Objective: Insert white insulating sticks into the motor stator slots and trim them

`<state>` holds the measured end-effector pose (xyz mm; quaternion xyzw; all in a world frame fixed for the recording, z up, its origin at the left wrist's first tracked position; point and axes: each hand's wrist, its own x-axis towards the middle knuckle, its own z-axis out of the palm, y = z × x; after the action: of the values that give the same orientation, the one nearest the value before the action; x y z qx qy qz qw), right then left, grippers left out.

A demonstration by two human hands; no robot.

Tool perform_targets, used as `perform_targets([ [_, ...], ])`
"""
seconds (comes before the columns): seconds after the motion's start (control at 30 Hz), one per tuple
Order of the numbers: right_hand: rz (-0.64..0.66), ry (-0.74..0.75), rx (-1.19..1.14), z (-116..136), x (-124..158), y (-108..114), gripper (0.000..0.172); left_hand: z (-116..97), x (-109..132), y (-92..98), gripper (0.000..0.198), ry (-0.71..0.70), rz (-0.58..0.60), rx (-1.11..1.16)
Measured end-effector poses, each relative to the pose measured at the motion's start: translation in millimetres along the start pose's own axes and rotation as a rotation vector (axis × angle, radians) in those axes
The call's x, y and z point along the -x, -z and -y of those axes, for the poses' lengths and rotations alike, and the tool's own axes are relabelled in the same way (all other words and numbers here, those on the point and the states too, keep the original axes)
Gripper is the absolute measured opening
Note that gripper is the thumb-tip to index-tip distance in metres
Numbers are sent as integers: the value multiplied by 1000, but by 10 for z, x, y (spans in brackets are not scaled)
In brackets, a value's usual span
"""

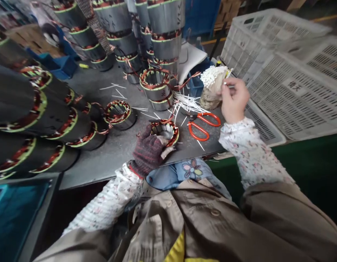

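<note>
From the head camera, the gloved left hand (pixel 148 151) is clamped on a copper-wound motor stator (pixel 169 133), its fingers curled over the rim, and that stator sits on the grey metal tabletop (pixel 113 156). Up and right of the stator, the bare right hand (pixel 233 100) has its fingertips pinched together on a thin white sleeve (pixel 225 83) — just beside a bag of white sleeves (pixel 212 91). Orange-handled scissors (pixel 202 125) and loose white sleeves (pixel 187 103) lie just beyond the stator, stacked stators (pixel 160 47) stand further back, and white plastic crates (pixel 293 83) sit well to its right.
</note>
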<state>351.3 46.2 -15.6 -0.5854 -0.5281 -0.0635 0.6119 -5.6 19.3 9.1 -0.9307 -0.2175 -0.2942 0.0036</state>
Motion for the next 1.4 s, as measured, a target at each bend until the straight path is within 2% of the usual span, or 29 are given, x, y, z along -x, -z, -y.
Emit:
perform_targets([
  [0.07, 24, 95, -91, 459, 347, 80, 19, -101, 23, -55, 14, 40, -73, -80],
  [0.13, 184, 248, -158, 880, 703, 153, 18, -159, 21, -78, 18, 74, -103, -117],
  [0.2, 332, 371, -299, 1152, 1000, 221, 15, -184, 16, -77, 20, 90, -116, -109],
  [0.27, 409, 402, -407, 1250, 1206, 283, 14, -190, 21, -67, 29, 107, -119, -91],
  [0.37, 458, 355, -434, 1209, 1338, 352, 16, -188, 42, -70, 62, 193, -71, -78],
  [0.5, 527, 250, -380, 1179, 1304, 268, 21, -178, 62, -137, 79, 266, -54, -60],
  [0.6, 543, 46, -424, 1240, 1231, 50, 24, -180, 55, -196, 79, 317, -104, 121],
  [0.7, 555, -192, -489, 1318, 1168, -119, 27, -199, 26, -218, 61, 377, -183, 411],
  [0.77, 571, -251, -492, 1370, 1139, -141, 29, -215, 0, -209, 39, 393, -227, 466],
  [0.83, 579, -201, -475, 1416, 1116, -115, 30, -226, -25, -193, 21, 385, -253, 426],
  [0.9, 584, -119, -446, 1445, 1098, -90, 30, -230, -41, -182, 15, 372, -281, 401],
  [1.0, 587, -77, -335, 1434, 1073, -117, 29, -226, -45, -178, 15, 367, -296, 417],
  [1.17, 644, -136, -162, 1386, 1018, -214, 21, -208, -15, -161, 21, 309, -233, 344],
  [1.27, 683, -102, -78, 1455, 979, -174, 25, -210, -4, -139, 20, 278, -213, 284],
  [1.33, 733, -49, -89, 1533, 935, -97, 31, -221, -13, -121, 20, 276, -188, 260],
  [1.4, 766, -17, -230, 1607, 863, 11, 35, -237, -32, -103, 20, 277, -165, 256],
])
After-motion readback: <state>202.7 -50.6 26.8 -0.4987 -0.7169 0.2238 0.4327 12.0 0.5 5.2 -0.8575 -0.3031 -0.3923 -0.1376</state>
